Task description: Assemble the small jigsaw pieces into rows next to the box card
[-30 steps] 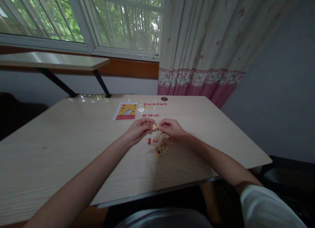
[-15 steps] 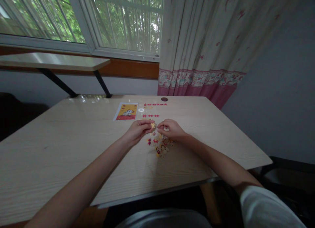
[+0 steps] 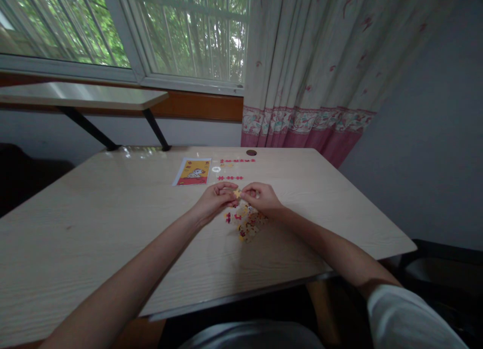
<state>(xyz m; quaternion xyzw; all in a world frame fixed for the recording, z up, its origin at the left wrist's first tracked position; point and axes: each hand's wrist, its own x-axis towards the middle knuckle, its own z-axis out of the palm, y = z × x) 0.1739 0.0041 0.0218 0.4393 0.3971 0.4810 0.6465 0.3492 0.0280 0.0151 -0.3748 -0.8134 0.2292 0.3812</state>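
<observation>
My left hand [image 3: 213, 200] and my right hand [image 3: 261, 196] meet over the middle of a pale wooden table [image 3: 113, 223]. Both pinch a small yellow puzzle piece [image 3: 237, 193] between their fingertips. Just below the hands lies a heap of loose puzzle pieces [image 3: 247, 222], yellow, red and white. Further back lies a picture card [image 3: 192, 172] with a yellow and red drawing. Beside the card are two short rows of joined red pieces [image 3: 231, 178].
A small white ring [image 3: 216, 169] lies near the card. A round cable hole [image 3: 251, 152] sits at the table's far edge. Behind are a window, a narrow shelf [image 3: 83, 95] on black brackets and a cream curtain [image 3: 313, 67] with a pink hem.
Both hands stay together at the same spot, shifting only slightly while turning the small yellow piece between the fingertips.
</observation>
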